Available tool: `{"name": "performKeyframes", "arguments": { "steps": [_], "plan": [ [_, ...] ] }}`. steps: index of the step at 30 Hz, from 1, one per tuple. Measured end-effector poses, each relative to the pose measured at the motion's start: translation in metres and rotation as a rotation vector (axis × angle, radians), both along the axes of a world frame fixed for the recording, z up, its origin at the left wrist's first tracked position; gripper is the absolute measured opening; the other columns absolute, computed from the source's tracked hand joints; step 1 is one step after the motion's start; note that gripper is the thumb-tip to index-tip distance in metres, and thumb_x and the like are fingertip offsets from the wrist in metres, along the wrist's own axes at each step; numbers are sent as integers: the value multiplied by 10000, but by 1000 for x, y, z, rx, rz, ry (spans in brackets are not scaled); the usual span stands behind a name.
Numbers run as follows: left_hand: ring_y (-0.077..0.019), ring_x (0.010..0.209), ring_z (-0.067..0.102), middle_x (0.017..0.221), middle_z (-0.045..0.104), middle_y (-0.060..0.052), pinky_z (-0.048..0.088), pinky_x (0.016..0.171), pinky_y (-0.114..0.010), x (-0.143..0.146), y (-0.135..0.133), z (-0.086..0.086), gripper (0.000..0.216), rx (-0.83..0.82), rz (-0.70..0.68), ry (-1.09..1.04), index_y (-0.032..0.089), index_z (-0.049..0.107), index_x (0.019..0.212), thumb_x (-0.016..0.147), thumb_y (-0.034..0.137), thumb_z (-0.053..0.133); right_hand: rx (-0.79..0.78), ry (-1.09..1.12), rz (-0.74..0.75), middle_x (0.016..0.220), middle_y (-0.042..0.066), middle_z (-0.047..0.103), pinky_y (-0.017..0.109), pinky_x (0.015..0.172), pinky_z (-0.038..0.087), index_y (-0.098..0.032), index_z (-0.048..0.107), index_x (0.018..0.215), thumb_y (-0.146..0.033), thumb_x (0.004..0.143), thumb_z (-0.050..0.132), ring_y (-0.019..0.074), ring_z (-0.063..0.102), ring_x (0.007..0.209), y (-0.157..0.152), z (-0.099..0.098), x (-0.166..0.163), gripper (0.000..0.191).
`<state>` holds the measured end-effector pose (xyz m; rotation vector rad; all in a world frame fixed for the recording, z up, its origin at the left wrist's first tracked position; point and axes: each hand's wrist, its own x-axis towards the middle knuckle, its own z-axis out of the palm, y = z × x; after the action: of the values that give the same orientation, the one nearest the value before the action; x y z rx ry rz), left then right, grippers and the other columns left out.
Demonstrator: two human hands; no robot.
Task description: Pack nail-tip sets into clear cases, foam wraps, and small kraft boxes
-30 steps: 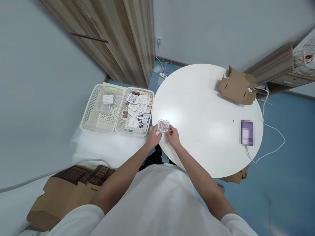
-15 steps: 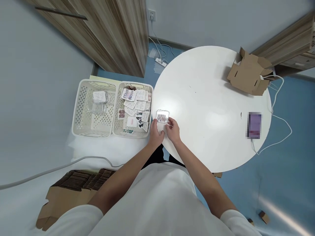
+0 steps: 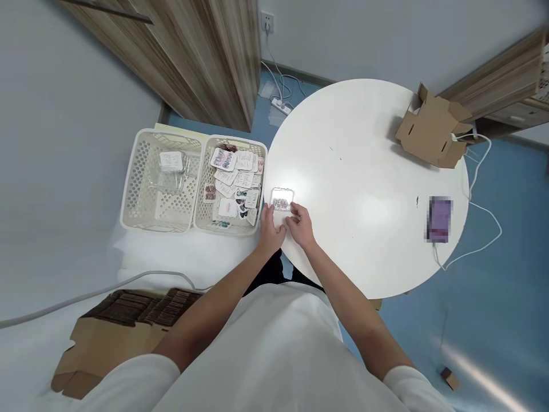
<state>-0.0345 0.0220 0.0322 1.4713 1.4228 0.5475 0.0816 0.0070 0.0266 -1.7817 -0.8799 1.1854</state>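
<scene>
Small contents [image 3: 281, 204] of the clear case [image 3: 283, 193] indistinct, purple device [image 3: 440, 220] a pixelated blur.

The white table [image 3: 343, 252] bears a clear case [image 3: 282, 197], cardboard box [image 3: 432, 131] and purple object [image 3: 440, 220].

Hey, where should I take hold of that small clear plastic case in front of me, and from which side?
Probably hold the small clear plastic case by its left and right edges, coming from the near side: it looks shallow and nearly level by the round white table's edge, its near edge faces you, and the white plastic basket of cards sits close on its left.
</scene>
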Motion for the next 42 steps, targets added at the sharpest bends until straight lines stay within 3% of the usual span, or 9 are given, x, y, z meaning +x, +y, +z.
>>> {"name": "performKeyframes", "arguments": {
  "steps": [5,8,12,16,18,22,27,34,42],
  "plan": [
    [-263,1326,161,1441,137,-110,211,1066,-442,1,-15,5,631,17,44,5,196,265,1328,746,150,507,-1,-6,41,1236,58,399,328,846,446,-279,435,1206,-255,734,526,171,463,1046,-21,6,8,481],
    [-262,1294,248,1399,248,-121,272,1038,-441,-2,-30,12,541,59,55,14,179,355,1277,754,168,494,-8,-18,81,1233,65,414,323,810,457,-267,443,1192,-266,739,515,166,481,1007,-41,14,14,458],
    [-231,1173,424,1258,448,-90,407,937,-395,-19,-59,23,369,147,104,83,200,497,1142,774,202,462,-20,-57,146,1168,75,478,321,727,469,-229,468,1161,-282,747,486,126,519,772,-64,23,22,417],
    [-222,1093,485,1201,498,-74,486,791,-341,-51,-100,30,327,164,230,212,219,522,1108,797,263,430,30,-42,274,1023,68,542,291,617,460,-193,493,1113,-291,755,458,94,458,582,-70,28,19,373],
    [-219,1035,522,1201,503,-76,488,768,-338,-71,-122,31,348,106,277,287,223,505,1132,806,308,417,49,-2,383,966,57,557,273,572,450,-190,508,1085,-299,759,447,91,450,554,-68,28,10,349],
    [-252,1093,492,1185,522,-103,405,911,-382,-111,-161,28,408,-53,300,461,180,503,1139,782,368,439,37,6,709,892,33,588,269,586,457,-197,547,1035,-303,749,463,94,490,566,-63,24,-20,316],
    [-301,1178,420,1248,485,-147,344,956,-412,-146,-190,18,543,-263,253,519,150,471,1184,732,452,482,-33,-170,1115,1066,76,587,321,771,458,-208,547,1093,-325,738,531,175,574,879,-62,14,-58,374],
    [-277,1221,382,1288,457,-145,297,1005,-397,-174,-179,4,542,-192,243,473,143,451,1213,747,419,473,35,-533,1248,1323,137,387,382,994,317,-155,490,1188,-265,756,528,260,357,1235,-42,1,-117,447],
    [-287,1336,113,1450,179,-130,177,1064,-436,-202,-141,-30,622,-153,253,227,150,368,1285,717,325,551,87,-835,1285,1429,162,223,425,1022,246,-103,328,1305,-163,770,507,287,168,1326,-19,-23,-188,568]
  ]
}}
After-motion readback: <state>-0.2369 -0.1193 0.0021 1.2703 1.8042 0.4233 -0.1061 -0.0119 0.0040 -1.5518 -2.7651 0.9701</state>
